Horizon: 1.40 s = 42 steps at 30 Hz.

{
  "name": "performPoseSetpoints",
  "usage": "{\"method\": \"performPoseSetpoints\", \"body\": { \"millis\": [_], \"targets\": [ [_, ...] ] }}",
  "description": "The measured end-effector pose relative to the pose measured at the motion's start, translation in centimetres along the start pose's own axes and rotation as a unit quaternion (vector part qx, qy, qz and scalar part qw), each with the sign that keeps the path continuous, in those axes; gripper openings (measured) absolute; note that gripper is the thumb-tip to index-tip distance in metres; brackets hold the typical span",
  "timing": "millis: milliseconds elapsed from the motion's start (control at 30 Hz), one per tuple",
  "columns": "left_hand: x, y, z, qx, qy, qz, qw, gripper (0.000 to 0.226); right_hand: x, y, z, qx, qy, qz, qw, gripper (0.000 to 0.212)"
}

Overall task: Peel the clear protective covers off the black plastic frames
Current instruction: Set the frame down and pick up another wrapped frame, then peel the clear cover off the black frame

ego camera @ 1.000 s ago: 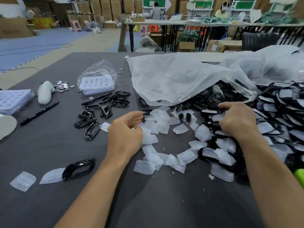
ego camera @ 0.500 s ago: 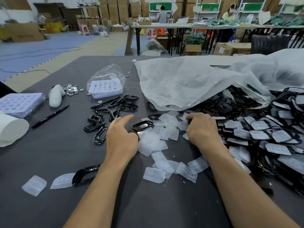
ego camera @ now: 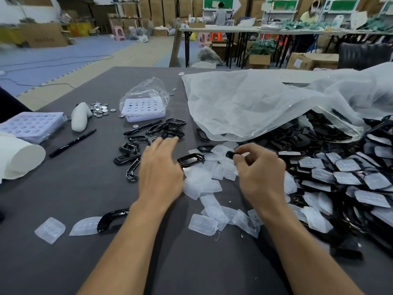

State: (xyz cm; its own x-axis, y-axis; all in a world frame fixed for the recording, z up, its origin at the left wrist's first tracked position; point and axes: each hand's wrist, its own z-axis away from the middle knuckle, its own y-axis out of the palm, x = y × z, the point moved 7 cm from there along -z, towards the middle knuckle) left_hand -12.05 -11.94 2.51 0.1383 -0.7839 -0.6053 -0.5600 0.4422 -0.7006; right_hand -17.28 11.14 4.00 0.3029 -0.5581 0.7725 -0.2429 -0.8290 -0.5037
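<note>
Caller: Release! The left hand (ego camera: 161,167) is flat and loose now, gripping nothing; a bare frame (ego camera: 190,159) lies just beside it.

Spotter: And the right hand (ego camera: 259,173) has come in from the covered pile (ego camera: 350,177) at the tabletop's right edge, pinching a black piece (ego camera: 230,154). Next peel, I'd say.

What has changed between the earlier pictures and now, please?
The left hand let go of a bare black frame, which now lies beside it, and opened. The right hand came back from the pile and pinches a small black piece. Loose covers, pens, bag unchanged.
</note>
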Motion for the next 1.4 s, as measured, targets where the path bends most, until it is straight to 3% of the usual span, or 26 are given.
{"method": "performPoseSetpoints", "body": {
  "millis": [67,133,200,267,367,433,533,633,733,933,1067,1233,1400],
  "targets": [
    [2.5,-2.6,-0.4,-0.059,-0.070,-0.114,0.989,0.059,0.7,1.7,0.8,0.054,-0.010,-0.010,0.998,0.007],
    [4.6,-3.5,-0.3,-0.028,-0.137,-0.218,0.966,0.049,1.2,2.9,1.4,0.092,-0.018,-0.007,0.996,0.012],
    [5.1,-3.0,0.1,0.013,-0.158,-0.243,0.957,0.041,1.4,3.4,1.8,0.106,-0.016,-0.008,0.994,0.014],
    [4.6,-2.7,0.3,0.004,-0.152,-0.223,0.963,0.038,1.4,3.5,2.0,0.116,-0.001,-0.044,0.992,0.014],
    [4.0,-3.4,0.2,-0.065,-0.145,-0.101,0.982,0.034,1.3,3.3,2.0,0.129,0.022,-0.110,0.985,0.016],
    [3.0,-3.3,0.4,-0.091,-0.143,0.099,0.981,0.028,0.9,3.3,1.9,0.137,0.056,-0.155,0.977,0.020],
    [0.4,-0.3,1.1,0.006,-0.172,0.392,0.904,0.031,0.4,3.8,2.0,0.153,0.116,-0.227,0.955,0.026],
    [-1.4,1.9,1.7,0.099,-0.184,0.515,0.831,0.031,-0.1,3.7,1.6,0.135,0.142,-0.255,0.947,0.019],
    [-1.8,2.5,1.7,0.153,-0.170,0.534,0.814,0.027,-0.2,3.8,1.4,0.146,0.147,-0.259,0.943,0.020],
    [-2.2,3.0,2.2,0.198,-0.145,0.493,0.835,0.026,0.7,4.3,1.6,0.193,0.123,-0.285,0.931,0.030],
    [-1.6,2.8,2.1,0.170,-0.157,0.471,0.851,0.020,0.6,4.4,1.7,0.202,0.148,-0.316,0.915,0.024],
    [-1.5,3.1,2.1,0.168,-0.187,0.500,0.829,0.020,0.0,3.9,1.4,0.163,0.192,-0.341,0.906,0.010],
    [-0.9,3.1,1.8,0.122,-0.246,0.530,0.803,0.013,-0.7,3.6,1.4,0.143,0.239,-0.374,0.885,0.013]
  ]
}}
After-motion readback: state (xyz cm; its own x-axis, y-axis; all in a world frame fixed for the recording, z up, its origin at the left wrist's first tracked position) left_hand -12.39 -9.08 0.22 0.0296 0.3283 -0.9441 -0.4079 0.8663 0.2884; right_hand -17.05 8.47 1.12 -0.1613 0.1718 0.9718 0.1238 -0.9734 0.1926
